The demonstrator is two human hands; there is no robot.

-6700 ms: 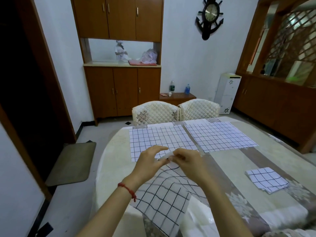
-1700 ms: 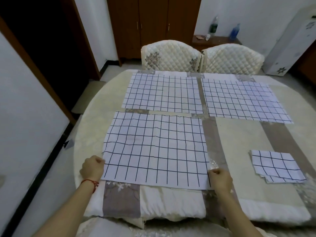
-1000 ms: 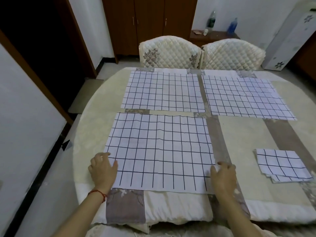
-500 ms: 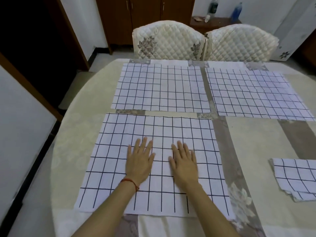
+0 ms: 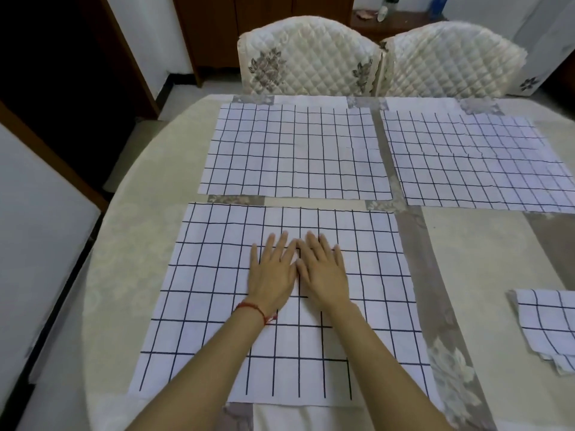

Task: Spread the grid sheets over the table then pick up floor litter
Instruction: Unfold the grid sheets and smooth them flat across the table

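Three white grid sheets lie flat on the round table (image 5: 473, 253). The nearest grid sheet (image 5: 211, 275) is in front of me. My left hand (image 5: 273, 272) and my right hand (image 5: 322, 270) rest palm down on its middle, side by side, fingers spread and touching at the thumbs. A red cord circles my left wrist. Two more spread sheets lie beyond: one at the far left (image 5: 295, 150), one at the far right (image 5: 476, 163). A folded stack of grid sheets (image 5: 547, 325) sits at the right edge. No floor litter is visible.
Two quilted cream chairs (image 5: 308, 57) stand against the table's far side. A brown cabinet (image 5: 249, 23) and a low shelf with bottles are behind them. A dark doorway (image 5: 62, 73) opens at the left, with bare floor beside the table.
I unfolded the third sheet, laid it on the near part of the table, and moved both hands from its near corners to its middle, then further up and closer together.
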